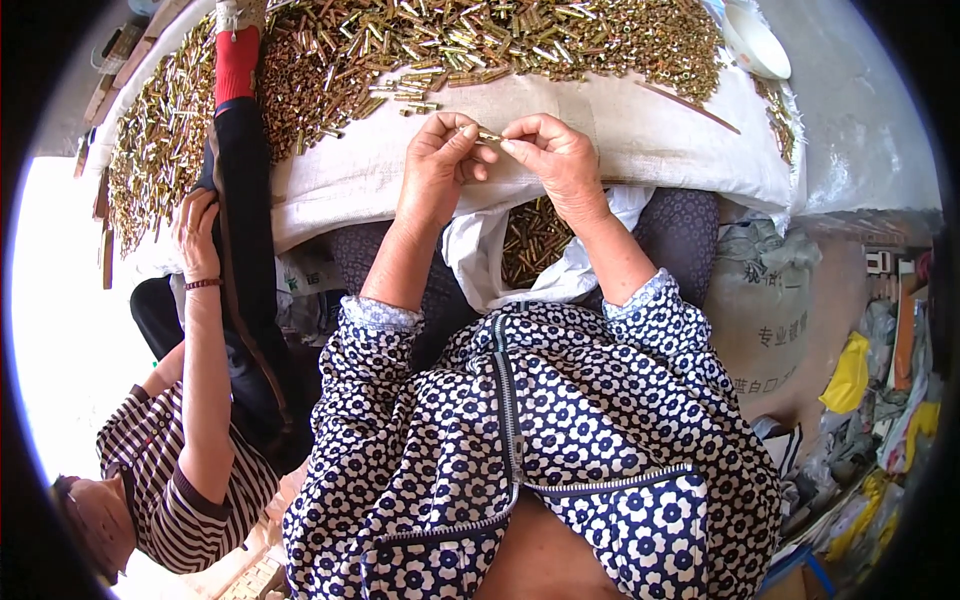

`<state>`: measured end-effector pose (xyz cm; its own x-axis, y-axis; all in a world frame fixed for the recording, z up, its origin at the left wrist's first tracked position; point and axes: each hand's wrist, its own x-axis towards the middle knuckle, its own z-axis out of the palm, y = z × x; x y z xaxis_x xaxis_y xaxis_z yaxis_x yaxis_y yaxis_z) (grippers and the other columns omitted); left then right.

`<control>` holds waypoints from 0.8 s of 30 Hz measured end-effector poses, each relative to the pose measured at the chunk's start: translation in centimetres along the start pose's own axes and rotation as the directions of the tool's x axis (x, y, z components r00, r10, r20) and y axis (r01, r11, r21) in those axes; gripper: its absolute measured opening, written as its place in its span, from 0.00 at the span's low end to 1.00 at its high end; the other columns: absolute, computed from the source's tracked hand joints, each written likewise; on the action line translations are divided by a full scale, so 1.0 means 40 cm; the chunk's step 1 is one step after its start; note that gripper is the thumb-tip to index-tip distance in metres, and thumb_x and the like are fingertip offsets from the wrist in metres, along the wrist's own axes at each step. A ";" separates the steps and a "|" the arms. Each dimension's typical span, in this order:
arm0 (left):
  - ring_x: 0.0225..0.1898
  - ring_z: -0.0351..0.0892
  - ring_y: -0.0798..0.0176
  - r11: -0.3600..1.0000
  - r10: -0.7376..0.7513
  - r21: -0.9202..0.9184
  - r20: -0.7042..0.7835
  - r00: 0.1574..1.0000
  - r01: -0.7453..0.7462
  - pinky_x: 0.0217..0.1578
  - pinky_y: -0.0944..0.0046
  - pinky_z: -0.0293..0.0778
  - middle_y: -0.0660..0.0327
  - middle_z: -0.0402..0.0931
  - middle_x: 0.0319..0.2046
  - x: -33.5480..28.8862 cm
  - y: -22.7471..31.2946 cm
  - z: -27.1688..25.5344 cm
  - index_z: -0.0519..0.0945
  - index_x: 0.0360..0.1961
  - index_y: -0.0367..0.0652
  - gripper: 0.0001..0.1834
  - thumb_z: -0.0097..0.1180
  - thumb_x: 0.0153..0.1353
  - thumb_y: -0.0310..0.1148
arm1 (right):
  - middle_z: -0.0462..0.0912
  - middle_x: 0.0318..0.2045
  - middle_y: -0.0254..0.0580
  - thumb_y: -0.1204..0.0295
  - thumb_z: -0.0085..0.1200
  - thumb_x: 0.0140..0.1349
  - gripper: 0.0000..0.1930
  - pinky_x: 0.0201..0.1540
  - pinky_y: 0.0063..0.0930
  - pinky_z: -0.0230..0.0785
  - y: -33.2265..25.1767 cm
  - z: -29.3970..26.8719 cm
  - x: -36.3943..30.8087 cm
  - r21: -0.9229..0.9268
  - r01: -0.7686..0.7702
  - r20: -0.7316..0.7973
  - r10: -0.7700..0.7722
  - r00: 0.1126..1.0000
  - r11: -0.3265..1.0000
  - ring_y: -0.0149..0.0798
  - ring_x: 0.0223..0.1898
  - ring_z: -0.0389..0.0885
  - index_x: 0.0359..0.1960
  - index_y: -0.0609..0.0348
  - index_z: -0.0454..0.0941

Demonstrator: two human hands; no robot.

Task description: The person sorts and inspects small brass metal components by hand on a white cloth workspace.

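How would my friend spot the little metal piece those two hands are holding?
Find the big white cloth heaped with metal pieces. Over its near part, the wearer's left hand and right hand nearly meet. Between them is the little brassy piece, pinched instead of lying loose.

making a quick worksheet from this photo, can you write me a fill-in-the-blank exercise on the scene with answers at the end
1. The left hand and right hand pinch a small brass-coloured metal piece ____ them.
2. An open ____ bag between the person's legs holds metal pieces.
3. The co-worker's sock is ____.
4. The white bowl sits toward the picture's upper ____.

Missing words: between; white; red; right.
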<state>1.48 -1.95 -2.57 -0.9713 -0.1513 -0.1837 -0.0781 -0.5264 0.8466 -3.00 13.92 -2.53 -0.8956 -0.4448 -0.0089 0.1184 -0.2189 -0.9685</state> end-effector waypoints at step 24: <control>0.30 0.77 0.45 0.022 0.315 0.918 0.370 0.874 -0.397 0.30 0.52 0.74 0.50 0.75 0.28 0.016 -0.047 0.065 0.71 0.33 0.41 0.05 0.52 0.55 0.25 | 0.78 0.34 0.43 0.80 0.56 0.46 0.09 0.43 0.36 0.70 0.009 -0.093 0.068 -0.880 0.263 0.135 -0.324 0.936 0.395 0.47 0.40 0.76 0.31 0.57 0.75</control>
<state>0.41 1.13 -2.98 -0.9565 0.0116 0.2916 0.1774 0.8162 0.5498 -6.99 15.89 -3.84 -0.8191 -0.4628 0.3389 -0.5666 0.5608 -0.6038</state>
